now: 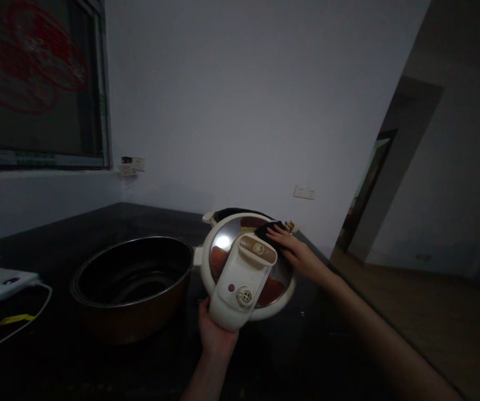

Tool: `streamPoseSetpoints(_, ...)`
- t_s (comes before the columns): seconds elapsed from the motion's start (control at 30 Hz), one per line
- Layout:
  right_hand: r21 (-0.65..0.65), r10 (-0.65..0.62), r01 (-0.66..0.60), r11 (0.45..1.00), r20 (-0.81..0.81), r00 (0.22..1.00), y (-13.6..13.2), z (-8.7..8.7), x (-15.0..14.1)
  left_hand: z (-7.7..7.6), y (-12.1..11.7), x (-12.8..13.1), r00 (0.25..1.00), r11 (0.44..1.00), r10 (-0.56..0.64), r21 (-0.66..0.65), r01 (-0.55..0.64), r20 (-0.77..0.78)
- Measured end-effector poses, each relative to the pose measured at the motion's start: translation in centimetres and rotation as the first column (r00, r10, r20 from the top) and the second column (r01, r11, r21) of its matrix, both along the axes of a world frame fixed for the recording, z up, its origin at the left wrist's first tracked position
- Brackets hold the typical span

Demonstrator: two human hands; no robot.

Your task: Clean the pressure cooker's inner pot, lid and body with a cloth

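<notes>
A pressure cooker lid [227, 231] with a shiny metal top, brown patches, a cream rim and a cream handle stands tilted toward me. My left hand [218, 333] grips its lower edge from below, the thumb showing at the left and the other fingers hidden underneath. At the upper right of the lid, my right hand [292, 245] presses a black cloth [268, 229] against the surface, fingers reaching over it. Partly hidden behind the lid is a dark vessel [234, 212] with a pale side handle.
A large brown pot [133, 312] with a dark inside stands left of the lid on the black countertop [273, 356]. Farther left lie a white device [4, 283] with a cable and a yellow strip [16, 319]. Wall sockets [304, 192] are behind.
</notes>
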State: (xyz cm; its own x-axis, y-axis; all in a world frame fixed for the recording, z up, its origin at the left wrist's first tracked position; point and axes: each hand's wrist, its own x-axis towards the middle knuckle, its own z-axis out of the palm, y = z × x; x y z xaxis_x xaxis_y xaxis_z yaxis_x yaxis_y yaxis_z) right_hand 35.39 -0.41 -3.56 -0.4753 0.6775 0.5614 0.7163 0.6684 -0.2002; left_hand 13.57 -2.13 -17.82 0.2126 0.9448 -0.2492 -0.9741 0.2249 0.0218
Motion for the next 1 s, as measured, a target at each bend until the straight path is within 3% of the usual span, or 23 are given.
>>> streamPoseSetpoints(0.13, -0.01, 0.05, -0.05, 0.999, -0.008, 0.999, 3.8, 2.5, -2.8, 0.6, -0.2, 0.0, 1.0, 1.0, 0.012, -0.026, -0.013, -0.019)
streamPoseSetpoints(0.23, -0.156, 0.166, -0.152, 0.976, 0.077, 0.983, 5.8, 4.9, -4.8, 0.9, -0.3, -0.1, 0.999, 0.999, 0.017, -0.047, -0.019, -0.035)
streamPoseSetpoints(0.4, -0.474, 0.35, -0.28, 0.835, 0.066, 0.934, 5.7, 7.9, -6.7, 0.9, -0.2, -0.2, 0.999, 0.997, -0.004, -0.075, 0.002, -0.032)
streamPoseSetpoints(0.53, -0.598, 0.414, -0.365, 0.713, -0.06, 0.908, 5.0, 8.4, -8.1, 0.7, -0.2, -0.1, 0.999, 0.998, 0.013, -0.055, -0.016, -0.052)
streamPoseSetpoints(0.6, -0.622, 0.405, -0.381, 0.685, -0.109, 0.908, 4.8, 8.3, -8.5, 0.7, -0.2, -0.1, 0.998, 0.999, 0.02, -0.028, -0.021, -0.053)
streamPoseSetpoints(0.67, -0.593, 0.401, -0.387, 0.706, -0.115, 0.909, 4.8, 8.1, -8.4, 0.8, -0.2, -0.1, 0.998, 1.0, 0.025, -0.002, -0.025, -0.057)
streamPoseSetpoints(0.83, -0.38, 0.32, -0.306, 0.873, -0.026, 0.947, 4.1, 6.9, -5.5, 1.2, -0.2, -0.3, 0.997, 0.999, 0.025, -0.025, -0.026, -0.07)
streamPoseSetpoints(1.0, -0.138, 0.165, -0.164, 0.977, -0.004, 0.986, 1.6, 2.8, -1.9, 1.3, -0.3, -0.3, 0.999, 0.999, 0.013, -0.038, -0.015, -0.052)
